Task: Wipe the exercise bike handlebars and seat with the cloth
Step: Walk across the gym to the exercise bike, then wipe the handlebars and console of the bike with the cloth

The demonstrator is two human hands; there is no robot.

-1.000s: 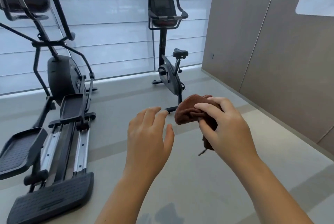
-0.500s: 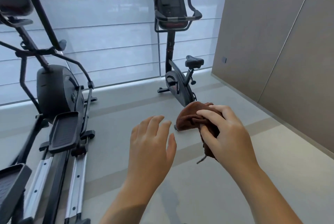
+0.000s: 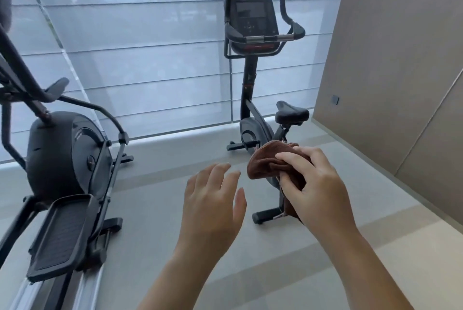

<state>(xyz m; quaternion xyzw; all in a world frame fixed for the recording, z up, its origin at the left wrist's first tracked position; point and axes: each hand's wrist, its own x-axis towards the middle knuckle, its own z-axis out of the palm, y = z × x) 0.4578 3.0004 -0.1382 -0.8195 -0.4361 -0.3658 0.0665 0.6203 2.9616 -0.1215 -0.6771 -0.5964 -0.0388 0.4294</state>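
A rust-brown terry cloth (image 3: 265,162) is shown in one plain colour. The upright metal exercise bike (image 3: 250,79) is coloured black, its padded saddle-shaped seat (image 3: 292,111) included, and its curved handlebars (image 3: 297,29) are crossed by a silver band. The bulky elliptical trainer (image 3: 57,154) is black too, with a ribbed pedal (image 3: 60,237) and silver rails (image 3: 86,292). The smooth floor (image 3: 275,272) is banded in pale and darker grey. The flat wall panels (image 3: 375,59) are beige.

The right hand (image 3: 318,184) grips a bunched brown cloth (image 3: 265,162) at centre right of the frame, while the left hand (image 3: 213,199) hovers just beside it, fingers relaxed and holding nothing. Above them the exercise bike (image 3: 253,119) stands by the window, handlebars (image 3: 268,38) at upper centre, seat (image 3: 292,111) lower right of them. An elliptical trainer (image 3: 62,157) fills the left edge.
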